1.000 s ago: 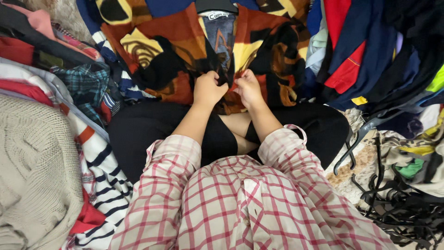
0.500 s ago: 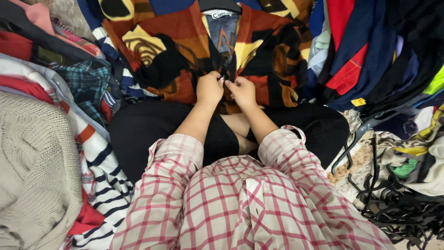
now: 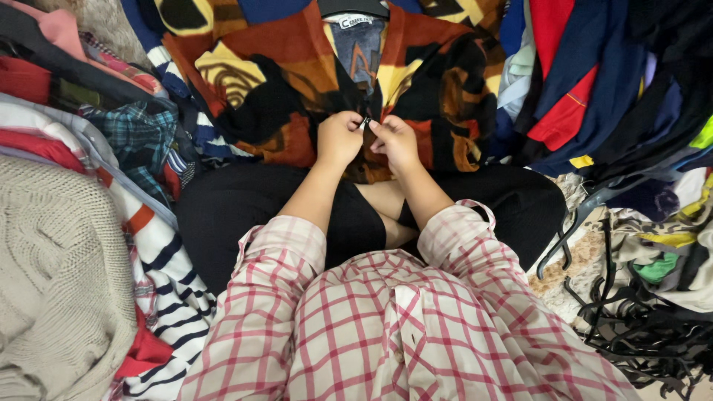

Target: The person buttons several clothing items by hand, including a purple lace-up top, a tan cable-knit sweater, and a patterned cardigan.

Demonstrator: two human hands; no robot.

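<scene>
A patterned shirt (image 3: 290,74) in orange, black and yellow lies spread in front of me on a black hanger (image 3: 353,7), its front placket running down the middle. My left hand (image 3: 339,137) and my right hand (image 3: 394,141) meet at that placket, fingers pinched together on the two front edges around a small button. Both wrists rest over my black-clad legs (image 3: 245,208), and my red and white checked sleeves (image 3: 282,252) fill the lower view.
Heaps of clothes ring me: a beige knit (image 3: 59,282) and striped tops (image 3: 163,275) on the left, navy and red garments (image 3: 587,82) on the right. A tangle of black hangers (image 3: 639,334) lies at lower right.
My hands have moved a little up the shirt front and closer together, staying pinched on the placket. The view has shifted slightly downward.
</scene>
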